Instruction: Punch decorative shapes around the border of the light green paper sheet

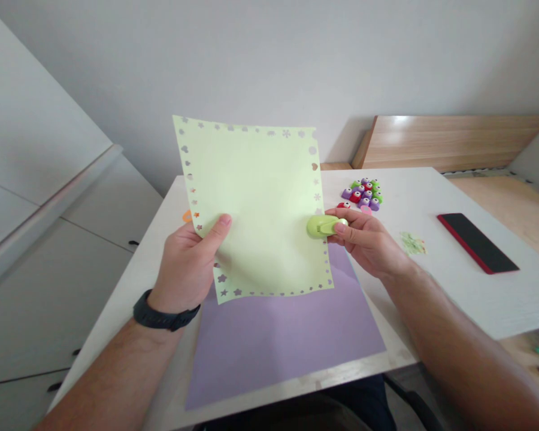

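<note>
Clamping: left hand (186,269) on one green sheet (260,179), right hand (363,239) on one craft punch (321,226).

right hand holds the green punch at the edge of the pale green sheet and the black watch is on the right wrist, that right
Not quite: the head view shows the black watch on the wrist of the left hand, not the right. The rest stands: the right hand holds the green punch at the edge of the pale green sheet.

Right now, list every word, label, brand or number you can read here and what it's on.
Nothing is readable: the green paper shows only punched shapes, and any marks on the green punch or the pile of punches are too small to read.
</note>
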`<state>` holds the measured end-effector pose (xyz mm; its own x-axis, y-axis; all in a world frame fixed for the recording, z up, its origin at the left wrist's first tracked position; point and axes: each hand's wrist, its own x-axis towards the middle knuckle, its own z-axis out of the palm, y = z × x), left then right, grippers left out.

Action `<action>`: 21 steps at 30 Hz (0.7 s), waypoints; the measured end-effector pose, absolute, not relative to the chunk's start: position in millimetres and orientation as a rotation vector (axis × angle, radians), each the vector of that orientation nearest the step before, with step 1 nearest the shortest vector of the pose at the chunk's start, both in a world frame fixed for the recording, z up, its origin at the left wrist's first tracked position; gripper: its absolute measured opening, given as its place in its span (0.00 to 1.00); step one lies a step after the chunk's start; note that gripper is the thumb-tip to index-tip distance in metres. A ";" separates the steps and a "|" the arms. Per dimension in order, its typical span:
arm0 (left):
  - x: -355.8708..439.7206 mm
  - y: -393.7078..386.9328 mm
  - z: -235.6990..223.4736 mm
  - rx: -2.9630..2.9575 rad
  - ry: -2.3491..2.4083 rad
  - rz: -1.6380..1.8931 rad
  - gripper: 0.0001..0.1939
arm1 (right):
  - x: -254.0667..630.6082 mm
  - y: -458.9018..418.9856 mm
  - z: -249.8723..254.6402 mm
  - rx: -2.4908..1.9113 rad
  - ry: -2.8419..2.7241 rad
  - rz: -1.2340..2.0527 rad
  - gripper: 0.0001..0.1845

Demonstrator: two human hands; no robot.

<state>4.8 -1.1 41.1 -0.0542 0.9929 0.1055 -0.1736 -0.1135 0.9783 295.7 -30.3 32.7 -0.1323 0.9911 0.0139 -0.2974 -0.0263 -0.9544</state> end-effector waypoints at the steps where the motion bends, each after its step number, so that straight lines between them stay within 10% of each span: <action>1: 4.8 -1.1 41.2 1.137 1.060 1.399 0.20 | 295.9 -30.3 32.7 -0.917 -1.069 1.444 0.15; 21: 2.2 -0.4 41.1 1.212 1.073 1.356 0.20 | 295.1 -27.8 30.2 -0.965 -1.029 1.433 0.16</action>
<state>2.2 -0.4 41.1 -0.0157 0.9924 0.1224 -0.1090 -0.1233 0.9864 295.1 -27.8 30.2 -0.0981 0.9949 -0.0247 -0.2943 -0.0527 -0.9543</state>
